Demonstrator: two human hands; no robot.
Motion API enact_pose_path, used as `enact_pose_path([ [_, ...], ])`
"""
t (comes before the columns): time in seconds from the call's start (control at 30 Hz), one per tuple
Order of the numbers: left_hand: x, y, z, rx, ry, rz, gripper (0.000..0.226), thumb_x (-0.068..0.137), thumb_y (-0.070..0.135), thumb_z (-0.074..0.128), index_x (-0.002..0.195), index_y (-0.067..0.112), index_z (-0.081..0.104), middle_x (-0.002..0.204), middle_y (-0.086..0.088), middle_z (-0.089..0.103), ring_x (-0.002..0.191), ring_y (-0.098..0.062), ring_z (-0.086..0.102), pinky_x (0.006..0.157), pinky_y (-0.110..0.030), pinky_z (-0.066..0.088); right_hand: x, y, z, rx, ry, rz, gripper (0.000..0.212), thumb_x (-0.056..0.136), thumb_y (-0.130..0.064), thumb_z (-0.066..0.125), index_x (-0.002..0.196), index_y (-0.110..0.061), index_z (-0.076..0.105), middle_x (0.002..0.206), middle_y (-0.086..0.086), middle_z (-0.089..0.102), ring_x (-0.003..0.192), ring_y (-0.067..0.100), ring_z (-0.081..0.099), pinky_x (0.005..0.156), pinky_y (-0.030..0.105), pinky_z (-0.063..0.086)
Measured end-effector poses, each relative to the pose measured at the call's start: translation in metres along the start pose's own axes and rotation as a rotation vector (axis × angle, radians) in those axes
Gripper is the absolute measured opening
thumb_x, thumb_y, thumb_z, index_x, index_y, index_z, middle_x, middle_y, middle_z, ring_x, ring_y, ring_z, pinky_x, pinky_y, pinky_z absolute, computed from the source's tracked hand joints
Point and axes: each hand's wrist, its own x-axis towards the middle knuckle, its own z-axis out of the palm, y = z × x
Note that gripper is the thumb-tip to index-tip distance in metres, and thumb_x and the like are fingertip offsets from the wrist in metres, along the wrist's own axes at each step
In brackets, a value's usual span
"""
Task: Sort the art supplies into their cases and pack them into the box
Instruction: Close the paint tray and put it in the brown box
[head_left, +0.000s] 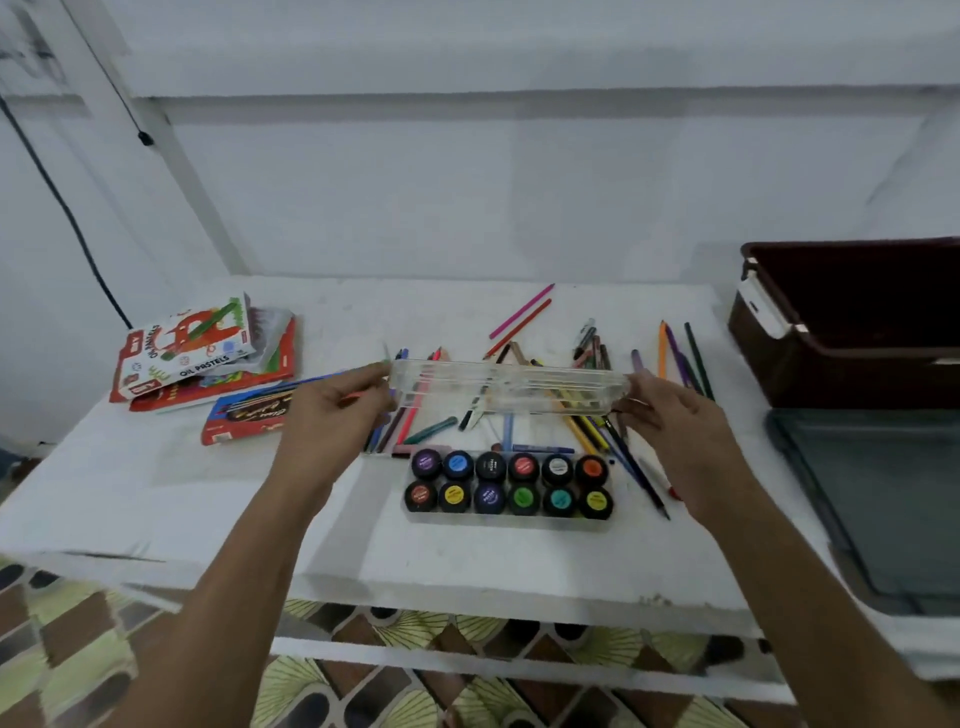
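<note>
A long clear plastic case (509, 387) is held level above the table by both hands. My left hand (337, 410) grips its left end and my right hand (675, 415) grips its right end. Under it, loose pencils, crayons and markers (592, 358) lie scattered. In front sits a clear tray of paint pots (506, 486) with black lids and coloured labels. An oil pastels box (182, 348) lies on a stack of flat red cases (244, 415) at the left. A dark brown box (852, 322) stands at the back right.
The white table (156, 493) ends at a near edge over a patterned floor. A dark grey lid or tray (883, 499) lies at the right, in front of the brown box. A black cable hangs on the wall at the left.
</note>
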Motion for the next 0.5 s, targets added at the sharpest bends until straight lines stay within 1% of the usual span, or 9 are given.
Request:
enact_pose_path([
  [0.03, -0.005, -0.002, 0.002, -0.05, -0.003, -0.017, 0.021, 0.087, 0.005, 0.059, 0.097, 0.018, 0.074, 0.095, -0.005, 0.074, 0.091, -0.022, 0.071, 0.085, -0.037, 0.055, -0.004, 0.003, -0.001, -0.009, 0.023, -0.024, 0.02, 0.092, -0.024, 0.056, 0.099, -0.011, 0.07, 0.093, 0.004, 0.074, 0.091, 0.016, 0.068, 0.085, 0.024, 0.054],
  [0.1, -0.016, -0.005, 0.007, -0.141, -0.013, -0.033, 0.015, 0.09, 0.013, 0.06, 0.094, 0.009, 0.074, 0.096, -0.008, 0.074, 0.093, -0.022, 0.07, 0.081, -0.031, 0.055, -0.013, 0.011, -0.003, -0.036, 0.064, -0.064, 0.017, 0.087, -0.026, 0.062, 0.096, -0.017, 0.072, 0.09, 0.001, 0.075, 0.089, 0.012, 0.068, 0.082, 0.021, 0.054],
  [0.17, -0.026, -0.013, 0.011, -0.181, 0.015, -0.034, 0.024, 0.088, 0.028, 0.065, 0.091, 0.006, 0.073, 0.092, -0.013, 0.073, 0.089, -0.021, 0.071, 0.078, -0.029, 0.055, -0.024, 0.021, -0.006, -0.063, 0.079, -0.083, 0.018, 0.085, -0.025, 0.064, 0.099, -0.016, 0.072, 0.088, -0.001, 0.075, 0.087, 0.011, 0.068, 0.079, 0.02, 0.054],
  [0.23, -0.032, -0.022, 0.012, -0.178, 0.051, -0.04, 0.034, 0.081, 0.038, 0.069, 0.089, 0.005, 0.072, 0.09, -0.015, 0.072, 0.086, -0.02, 0.07, 0.079, -0.03, 0.056, -0.032, 0.032, -0.009, -0.066, 0.074, -0.071, 0.023, 0.083, -0.03, 0.066, 0.099, -0.015, 0.072, 0.094, 0.004, 0.074, 0.093, 0.016, 0.068, 0.083, 0.025, 0.053],
  [0.27, -0.034, -0.026, 0.011, -0.146, 0.057, -0.041, 0.032, 0.08, 0.037, 0.071, 0.088, 0.006, 0.071, 0.088, -0.013, 0.072, 0.084, -0.018, 0.07, 0.079, -0.03, 0.056, -0.036, 0.037, -0.012, -0.067, 0.077, -0.078, 0.023, 0.081, -0.028, 0.067, 0.099, -0.015, 0.072, 0.096, 0.005, 0.074, 0.096, 0.018, 0.067, 0.084, 0.025, 0.053],
  [0.33, -0.036, -0.035, 0.009, -0.041, 0.038, -0.037, 0.022, 0.078, 0.03, 0.075, 0.091, 0.012, 0.072, 0.083, -0.001, 0.073, 0.081, -0.011, 0.069, 0.077, -0.027, 0.055, -0.04, 0.045, -0.016, -0.067, 0.074, -0.124, 0.019, 0.081, -0.01, 0.068, 0.099, -0.01, 0.071, 0.1, 0.002, 0.073, 0.1, 0.017, 0.067, 0.082, 0.02, 0.053],
  [0.4, -0.04, -0.042, 0.007, 0.008, 0.008, -0.035, 0.025, 0.076, 0.024, 0.078, 0.1, 0.019, 0.07, 0.082, 0.011, 0.073, 0.08, -0.001, 0.068, 0.069, -0.018, 0.052, -0.045, 0.053, -0.019, -0.09, 0.045, -0.176, 0.026, 0.078, 0.005, 0.068, 0.102, -0.005, 0.068, 0.1, 0.004, 0.073, 0.099, 0.018, 0.067, 0.083, 0.021, 0.054],
  [0.43, -0.042, -0.047, 0.005, 0.014, 0.003, -0.028, 0.028, 0.076, 0.021, 0.078, 0.103, 0.021, 0.069, 0.083, 0.013, 0.073, 0.081, 0.0, 0.069, 0.066, -0.014, 0.052, -0.047, 0.057, -0.02, -0.104, 0.029, -0.201, 0.03, 0.076, 0.008, 0.068, 0.104, -0.003, 0.067, 0.1, 0.007, 0.072, 0.097, 0.018, 0.068, 0.085, 0.024, 0.055],
  [0.5, -0.045, -0.057, 0.003, 0.037, 0.012, -0.011, 0.03, 0.077, 0.015, 0.077, 0.106, 0.021, 0.069, 0.085, 0.007, 0.074, 0.081, -0.001, 0.069, 0.064, -0.01, 0.051, -0.052, 0.064, -0.022, -0.138, 0.01, -0.245, 0.037, 0.075, 0.011, 0.068, 0.11, -0.001, 0.064, 0.101, 0.01, 0.071, 0.098, 0.021, 0.067, 0.088, 0.027, 0.054],
])
